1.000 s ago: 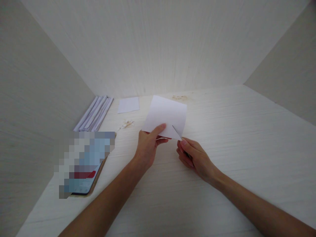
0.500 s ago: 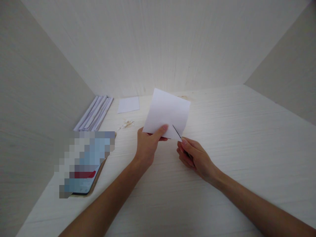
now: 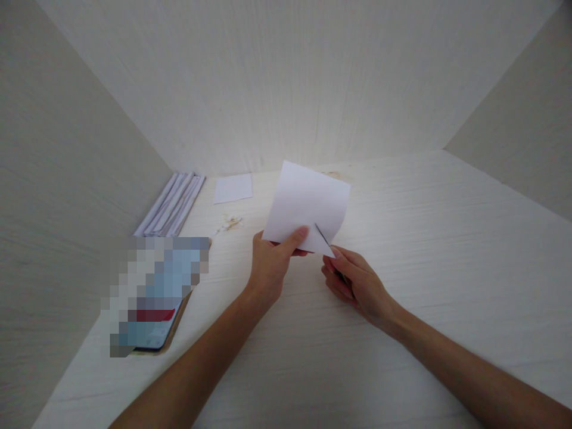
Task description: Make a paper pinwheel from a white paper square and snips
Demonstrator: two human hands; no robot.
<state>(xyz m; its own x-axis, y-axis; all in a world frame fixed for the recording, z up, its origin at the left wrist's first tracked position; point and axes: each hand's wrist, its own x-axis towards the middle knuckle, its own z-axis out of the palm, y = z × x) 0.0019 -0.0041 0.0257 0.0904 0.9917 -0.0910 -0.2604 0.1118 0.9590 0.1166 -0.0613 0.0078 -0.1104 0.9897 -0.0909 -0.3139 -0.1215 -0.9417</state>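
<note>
White paper sheet (image 3: 308, 202), held up off the pale wooden desk (image 3: 402, 268): the left hand (image 3: 268, 265) pinches its near edge, thumb on top. The right hand (image 3: 355, 283) nips the lower corner, a small flap turned up. It looks like a fold starting; next calls for lining up edges squarely before creasing.

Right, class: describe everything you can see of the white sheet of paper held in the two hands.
The sheet of paper is plain white, thin and roughly square, held tilted above the pale table. The left hand pinches its lower edge, thumb on top. The right hand holds the lower right corner, where a dark slanted line marks a small triangular flap; whether fold or cut is unclear.
</note>
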